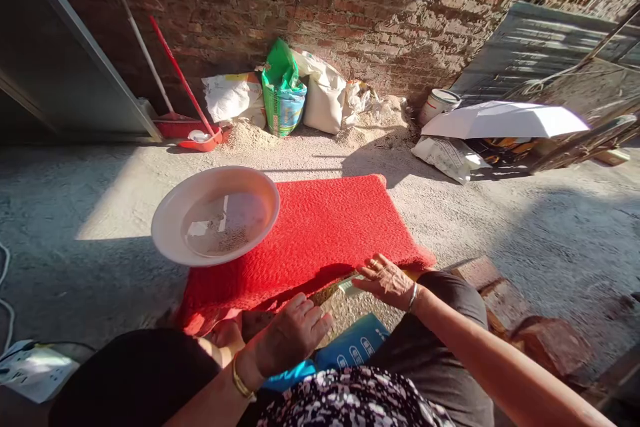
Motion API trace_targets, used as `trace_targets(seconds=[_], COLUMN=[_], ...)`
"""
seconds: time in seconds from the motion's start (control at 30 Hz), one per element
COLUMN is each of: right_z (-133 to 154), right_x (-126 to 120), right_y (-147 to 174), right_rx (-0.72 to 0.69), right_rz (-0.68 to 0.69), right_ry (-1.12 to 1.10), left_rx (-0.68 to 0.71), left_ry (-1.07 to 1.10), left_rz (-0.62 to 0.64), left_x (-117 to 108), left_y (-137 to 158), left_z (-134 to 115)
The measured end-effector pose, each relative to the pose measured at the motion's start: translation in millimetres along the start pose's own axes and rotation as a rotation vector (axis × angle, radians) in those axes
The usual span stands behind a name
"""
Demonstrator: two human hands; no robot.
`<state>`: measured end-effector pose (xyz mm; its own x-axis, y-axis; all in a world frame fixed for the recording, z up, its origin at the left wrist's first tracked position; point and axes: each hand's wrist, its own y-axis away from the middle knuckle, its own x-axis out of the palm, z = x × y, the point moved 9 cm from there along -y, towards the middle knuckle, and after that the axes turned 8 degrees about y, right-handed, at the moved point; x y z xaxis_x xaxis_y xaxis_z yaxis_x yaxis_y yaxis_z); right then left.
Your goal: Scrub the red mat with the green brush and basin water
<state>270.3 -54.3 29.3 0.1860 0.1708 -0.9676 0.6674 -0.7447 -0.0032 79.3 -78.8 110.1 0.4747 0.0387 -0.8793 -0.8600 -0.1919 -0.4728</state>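
Note:
My left hand is closed, its fingers curled, above the blue printed bag between my knees. Whatever it may hold is hidden under the fingers. To its right, my right hand lies palm down with the fingers stretched out, by the near edge of a red fleecy cloth. A pale green flat piece shows just under its fingertips. Small pale grains lie between the two hands, beside the bag. A wide white basin stands on the cloth's left part, with some grains in its bottom.
Against the brick wall stand a green and blue sack, a white sack and red dustpans. A white umbrella lies at the right. Bricks sit beside my right knee, a power strip at the lower left.

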Motion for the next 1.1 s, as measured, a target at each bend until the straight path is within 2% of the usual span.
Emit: trace_targets(seconds=[0.1,0.23,0.33,0.37,0.43,0.53,0.67,0.77,0.83,0.9,1.0,1.1], right_z=[-40.8,-98.7,-112.3,-106.7,-80.8,-19.1,64.8,101.9,106.6,95.5,60.7,27.8], right_x=[5.7,-2.6,-21.2,-27.5,-39.2,-53.9,-55.5,-47.9,-38.8,-25.7,-2.0,19.8], right_y=[53.2,138.7,169.8,166.2,135.9,51.1,-73.6,-129.5,-136.0,-117.8,-57.7,14.0], right_rx=[0.062,0.345,0.528,0.546,0.51,0.353,0.107,-0.047,-0.103,-0.101,0.019,0.209], right_rz=[0.056,0.201,0.242,0.231,0.165,0.032,0.003,-0.004,-0.022,-0.028,0.037,0.232], right_ry=[0.06,0.149,0.196,0.183,0.109,-0.035,-0.141,-0.167,-0.158,-0.133,-0.108,-0.134], left_rx=[-0.004,-0.024,-0.081,-0.112,-0.183,-0.265,-0.252,-0.232,-0.241,-0.258,-0.274,-0.28], left_ry=[0.001,-0.055,-0.156,-0.181,-0.193,-0.172,-0.213,-0.231,-0.225,-0.22,-0.221,-0.237], left_rz=[0.011,-0.026,-0.064,-0.093,-0.178,-0.281,-0.253,-0.205,-0.204,-0.205,-0.182,-0.133], left_x=[-0.7,-20.8,-46.6,-57.2,-78.5,-97.6,-91.4,-82.2,-81.4,-83.0,-84.5,-80.6], left_y=[1.9,5.4,10.3,12.8,18.9,26.2,22.8,19.2,19.7,21.8,25.2,28.2], left_z=[1.3,19.9,48.1,58.2,75.9,90.8,89.9,88.5,89.8,91.5,92.9,94.4])
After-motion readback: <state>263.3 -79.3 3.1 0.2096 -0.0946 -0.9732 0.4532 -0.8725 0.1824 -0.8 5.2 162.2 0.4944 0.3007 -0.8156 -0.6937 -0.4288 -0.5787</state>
